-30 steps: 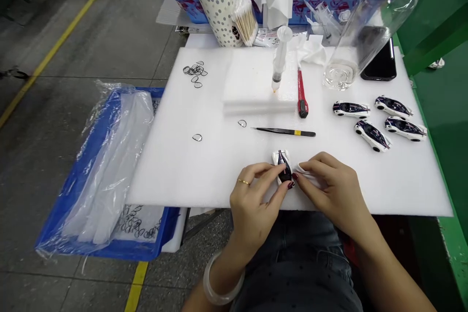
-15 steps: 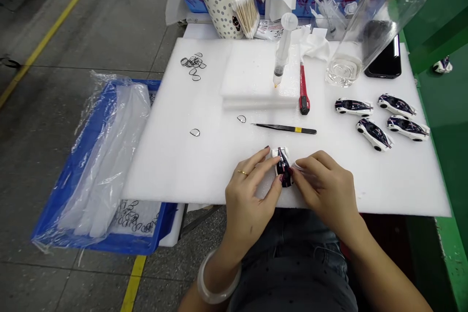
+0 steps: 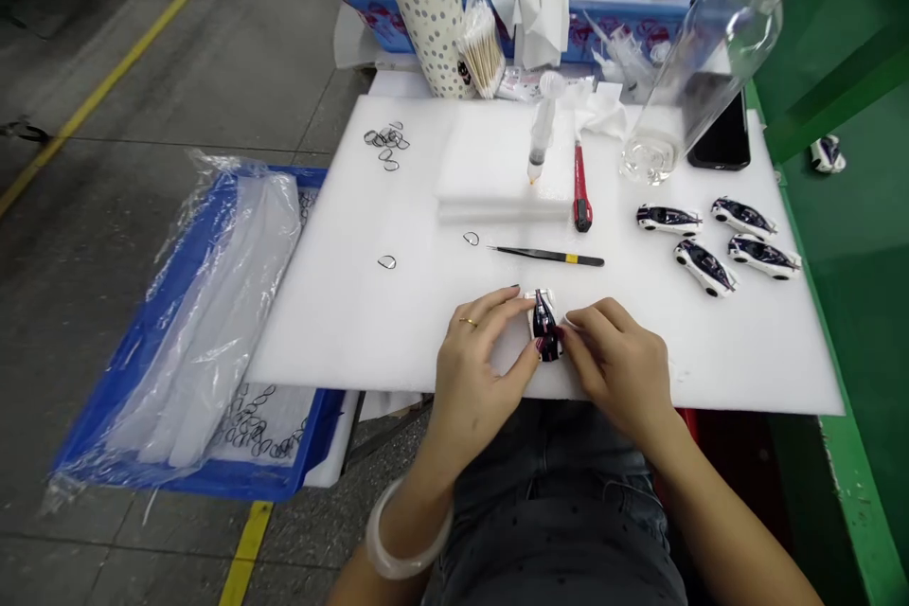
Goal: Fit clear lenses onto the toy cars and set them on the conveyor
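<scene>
A small white and dark toy car (image 3: pixel 545 327) stands on the white foam board (image 3: pixel 319 322) near its front edge. My left hand (image 3: pixel 479 360) grips the car from the left, with thumb and fingertips against its side. On the right, my right hand (image 3: pixel 617 355) is closed, its fingertips touching the car's right side; a bit of something white shows between its fingers. Beyond the hands lie black tweezers (image 3: pixel 546 255) with a yellow band, and one thin black ring (image 3: pixel 471 239) beside their tip. Another ring (image 3: pixel 386 261) lies farther left.
Several toy cars (image 3: pixel 704 267) stand at the right. Behind are a syringe (image 3: pixel 541 137) on a foam block (image 3: pixel 483 156), a red cutter (image 3: pixel 580 185), a clear bottle (image 3: pixel 700 66), a phone (image 3: pixel 722 137) and a dotted bottle (image 3: pixel 433 28). A blue tray (image 3: pixel 170 485) sits at the left.
The camera view has shifted, so the board's items appear moved. Both hands remain at the toy car with nearly the same hold.
</scene>
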`<state>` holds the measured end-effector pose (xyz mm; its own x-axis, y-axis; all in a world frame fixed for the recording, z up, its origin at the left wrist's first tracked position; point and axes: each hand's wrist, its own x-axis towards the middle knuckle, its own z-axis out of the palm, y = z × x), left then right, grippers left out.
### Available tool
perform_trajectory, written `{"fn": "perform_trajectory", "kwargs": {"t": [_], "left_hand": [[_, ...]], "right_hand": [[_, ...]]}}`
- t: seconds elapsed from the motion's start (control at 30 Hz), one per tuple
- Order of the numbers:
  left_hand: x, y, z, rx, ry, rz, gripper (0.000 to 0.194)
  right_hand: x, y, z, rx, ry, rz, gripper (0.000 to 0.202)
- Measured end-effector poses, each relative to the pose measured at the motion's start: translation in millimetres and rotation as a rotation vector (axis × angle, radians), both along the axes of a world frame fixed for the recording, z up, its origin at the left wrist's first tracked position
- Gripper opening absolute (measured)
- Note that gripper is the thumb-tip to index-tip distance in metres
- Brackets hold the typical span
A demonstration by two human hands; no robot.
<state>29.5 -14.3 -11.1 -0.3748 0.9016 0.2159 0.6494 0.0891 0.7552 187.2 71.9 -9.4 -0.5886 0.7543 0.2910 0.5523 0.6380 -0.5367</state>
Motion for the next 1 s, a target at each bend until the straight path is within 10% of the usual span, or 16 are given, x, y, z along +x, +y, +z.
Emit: {"fn": "perform_trajectory", "kwargs": {"t": [0.17, 0.53, 0.7, 0.9, 1.0], "left_hand": [[-27.3, 11.4, 3.5, -0.054, 0.055, -0.482, 0.058], [-24.6, 10.5, -11.9, 0.134, 0.006, -0.279, 0.029], [-28.7, 11.3, -9.1, 0.149, -0.070, -0.263, 0.027], [-31.1, 6.5, -8.6, 0.216, -0.215, -0.006, 0.010], [-32.0, 4.3, -10.7, 0.192, -0.222, 0.027, 0.011]], "right_hand": [[14.9, 5.4, 8.5, -0.062, 0.241, -0.003, 0.014], [11.5, -19.7, -8.8, 0.350, 0.085, 0.069, 0.015], [20.3, 4.8, 11.4, 0.317, 0.085, 0.387, 0.016], [17.6, 47.6, 32.0, 0.515, -0.154, 0.012, 0.017], [-5.7, 27.4, 20.2, 0.397, -0.137, 0.202, 0.032]]}}
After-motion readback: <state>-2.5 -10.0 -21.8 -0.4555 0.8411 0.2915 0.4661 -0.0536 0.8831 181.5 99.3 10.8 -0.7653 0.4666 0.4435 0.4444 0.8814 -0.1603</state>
